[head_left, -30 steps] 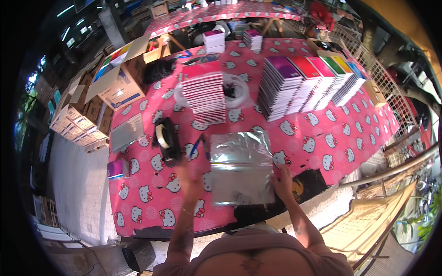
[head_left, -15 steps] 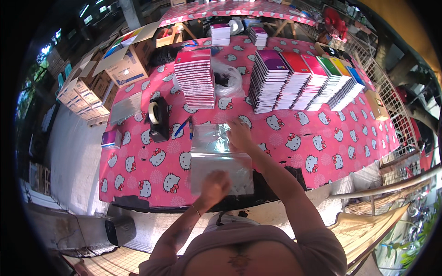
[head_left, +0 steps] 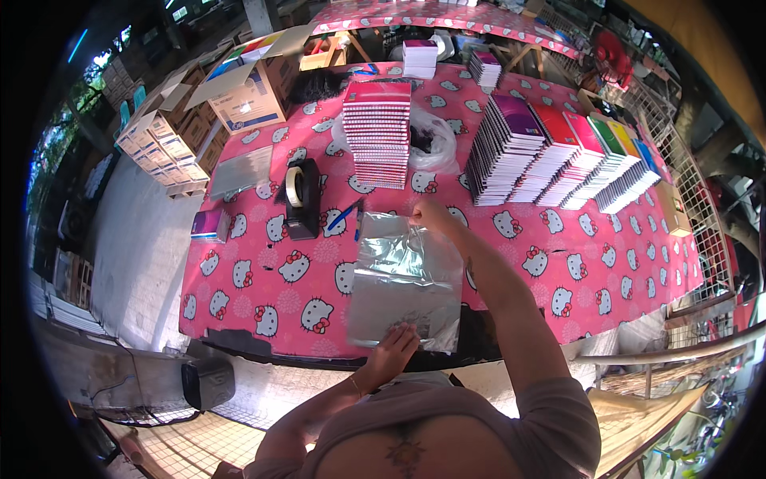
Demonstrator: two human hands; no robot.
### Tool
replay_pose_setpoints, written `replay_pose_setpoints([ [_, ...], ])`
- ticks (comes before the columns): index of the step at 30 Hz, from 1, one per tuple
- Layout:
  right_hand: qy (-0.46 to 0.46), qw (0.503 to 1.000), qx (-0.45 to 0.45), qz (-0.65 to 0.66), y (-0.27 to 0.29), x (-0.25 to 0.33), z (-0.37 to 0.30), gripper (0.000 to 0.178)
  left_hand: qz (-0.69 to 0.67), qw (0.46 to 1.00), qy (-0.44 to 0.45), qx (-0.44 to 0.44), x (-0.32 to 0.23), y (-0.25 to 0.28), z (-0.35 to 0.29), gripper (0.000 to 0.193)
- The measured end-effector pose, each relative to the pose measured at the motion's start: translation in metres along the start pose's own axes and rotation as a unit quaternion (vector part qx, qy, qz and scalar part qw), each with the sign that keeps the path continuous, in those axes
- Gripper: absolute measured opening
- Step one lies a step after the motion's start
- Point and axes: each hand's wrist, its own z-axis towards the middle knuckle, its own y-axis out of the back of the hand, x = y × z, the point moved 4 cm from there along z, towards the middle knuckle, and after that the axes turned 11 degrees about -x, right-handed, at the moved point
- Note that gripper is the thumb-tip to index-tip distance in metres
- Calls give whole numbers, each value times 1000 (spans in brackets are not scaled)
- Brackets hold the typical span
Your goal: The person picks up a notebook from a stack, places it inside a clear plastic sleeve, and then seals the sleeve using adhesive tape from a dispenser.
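Low in the frame's centre, your left hand point(head_left: 393, 349) rests flat, fingers extended, on the near part of the clear plastic sheets point(head_left: 399, 294), centred on the pink-covered worktop point(head_left: 239, 302). Your right hand point(head_left: 431, 215) has curled fingers at their far edge; whether it pinches them, I cannot tell. Upper centre stands a red-topped notebook stack point(head_left: 379, 136).

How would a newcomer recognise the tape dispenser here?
On the pink table, find the clear plastic under the left hand. Farther off, leftward, stands the tape dispenser. Unlike the flat sheets farther left, it is black with a pale roll.
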Motion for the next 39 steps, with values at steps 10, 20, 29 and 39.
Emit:
replay_pose_setpoints([
  [10, 26, 996, -87, -1, 0, 2, -4, 24, -68, 997, 44, -20, 3, 10, 11, 21],
  [20, -10, 990, -69, -120, 4, 7, -24, 12, -96, 992, 75, 22, 11, -1, 13, 26],
  [29, -67, 900, -345, 258, 66, 45, -130, 35, -199, 964, 157, -78, 9, 75, 93, 32],
  [39, -203, 821, -497, 192, 215, -153, -348, 33, -300, 948, 105, -19, -63, -28, 246, 32],
])
